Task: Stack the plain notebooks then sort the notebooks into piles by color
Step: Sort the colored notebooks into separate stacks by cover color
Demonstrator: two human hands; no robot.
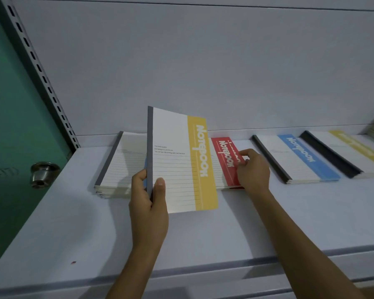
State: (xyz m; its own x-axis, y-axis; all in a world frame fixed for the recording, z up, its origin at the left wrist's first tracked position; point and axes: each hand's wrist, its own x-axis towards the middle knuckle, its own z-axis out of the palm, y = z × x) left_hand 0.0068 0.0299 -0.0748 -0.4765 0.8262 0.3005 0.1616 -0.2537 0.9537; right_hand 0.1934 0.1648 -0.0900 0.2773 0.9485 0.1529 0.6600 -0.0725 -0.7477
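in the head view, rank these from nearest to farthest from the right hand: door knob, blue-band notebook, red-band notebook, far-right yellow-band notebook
1. red-band notebook: under the right hand, which pinches it.
2. blue-band notebook: next pile to the right.
3. far-right yellow-band notebook: beyond the blue one, at the frame's right edge.
4. door knob: far left, off the shelf.

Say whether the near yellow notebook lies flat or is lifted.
Lifted: the left hand grips the yellow notebook by its grey spine, off the shelf.

Dim, cool light; soft shadows on shelf (203, 234) — edges blurred, wide-angle bowed.
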